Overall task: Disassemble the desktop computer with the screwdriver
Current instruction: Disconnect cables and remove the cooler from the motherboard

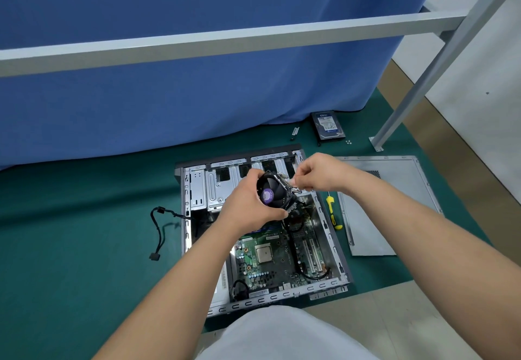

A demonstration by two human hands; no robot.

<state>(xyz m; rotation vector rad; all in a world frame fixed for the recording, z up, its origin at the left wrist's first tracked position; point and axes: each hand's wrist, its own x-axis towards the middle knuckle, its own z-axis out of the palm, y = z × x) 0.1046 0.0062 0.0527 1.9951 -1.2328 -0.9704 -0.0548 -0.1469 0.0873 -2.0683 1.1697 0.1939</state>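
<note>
Two hands (248,201) (318,172) on cooler fan (275,191) — screwdriver (332,213), hard drive (328,127) aside

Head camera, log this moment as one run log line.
left hand: grips cooler fan | right hand: pinches its clip | screwdriver: on mat | CPU: exposed

Scene was brightly and evenly lit from overhead, with a soft shadow beside the loose cable (160,230), mild glare on the side panel (394,190), wide-angle bowing of the frame bar (225,41), and slight overall softness.
</note>
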